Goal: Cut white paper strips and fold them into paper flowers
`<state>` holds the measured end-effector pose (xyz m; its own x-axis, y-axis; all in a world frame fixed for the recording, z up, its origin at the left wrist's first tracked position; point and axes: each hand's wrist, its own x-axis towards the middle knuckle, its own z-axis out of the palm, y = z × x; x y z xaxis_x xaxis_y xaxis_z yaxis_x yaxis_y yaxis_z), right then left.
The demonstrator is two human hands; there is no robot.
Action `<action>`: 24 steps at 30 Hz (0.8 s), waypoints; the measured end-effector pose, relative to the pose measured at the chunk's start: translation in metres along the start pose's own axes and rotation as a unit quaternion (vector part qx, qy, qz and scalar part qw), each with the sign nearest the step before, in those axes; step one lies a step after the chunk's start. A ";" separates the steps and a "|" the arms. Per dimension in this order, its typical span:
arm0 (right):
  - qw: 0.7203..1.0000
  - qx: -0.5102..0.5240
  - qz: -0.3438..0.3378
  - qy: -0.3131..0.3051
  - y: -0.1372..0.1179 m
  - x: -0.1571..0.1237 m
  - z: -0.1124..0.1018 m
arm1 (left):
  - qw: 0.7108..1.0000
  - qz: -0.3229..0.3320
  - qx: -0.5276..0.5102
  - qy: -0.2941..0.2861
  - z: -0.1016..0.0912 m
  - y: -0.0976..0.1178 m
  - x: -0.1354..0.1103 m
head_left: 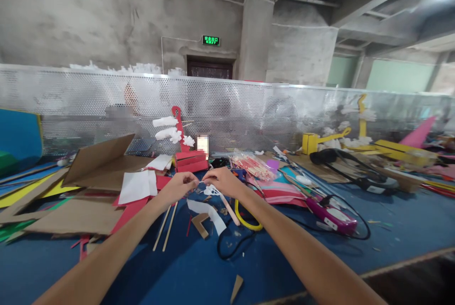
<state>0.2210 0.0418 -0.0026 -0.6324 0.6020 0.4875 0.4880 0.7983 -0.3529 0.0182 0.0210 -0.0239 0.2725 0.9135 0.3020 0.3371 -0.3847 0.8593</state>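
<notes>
- Left hand (186,181) and right hand (217,179) were both pinched nearly closed on a tiny white piece (201,182), right between them.
- Two thin sticks (170,226) lay at their 7 o'clock on the blue desk (188,272).
- Red box (192,165) sat around 11.

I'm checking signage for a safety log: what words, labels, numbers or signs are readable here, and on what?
"安全出口": green sign above the dark doorway.
"EXIT": the same sign, lower line.
Too small or blurred to read: any print on the purple device or the black strapped device's white label.
</notes>
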 end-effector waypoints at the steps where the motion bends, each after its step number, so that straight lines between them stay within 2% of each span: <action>1: 1.000 0.002 0.004 -0.008 0.000 0.000 0.000 | 1.000 0.002 0.000 -0.001 0.000 0.000 0.000; 12: 0.997 -0.013 0.001 -0.082 -0.013 -0.007 -0.005 | 0.998 0.022 0.055 -0.013 0.000 0.002 -0.003; 15: 0.996 -0.049 0.009 -0.071 -0.014 -0.008 -0.007 | 0.998 0.028 0.059 -0.016 -0.001 0.005 -0.005; 20: 0.990 -0.130 0.055 -0.018 -0.003 -0.005 -0.014 | 0.995 0.060 0.080 0.018 -0.003 0.002 -0.003; 24: 0.978 -0.174 0.110 -0.025 0.010 -0.005 -0.018 | 0.994 0.069 0.084 -0.021 -0.002 0.000 -0.004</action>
<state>0.2399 0.0468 0.0057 -0.5140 0.7650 0.3881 0.7850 0.6019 -0.1467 0.0158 0.0176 -0.0241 0.3620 0.8457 0.3922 0.4382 -0.5257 0.7292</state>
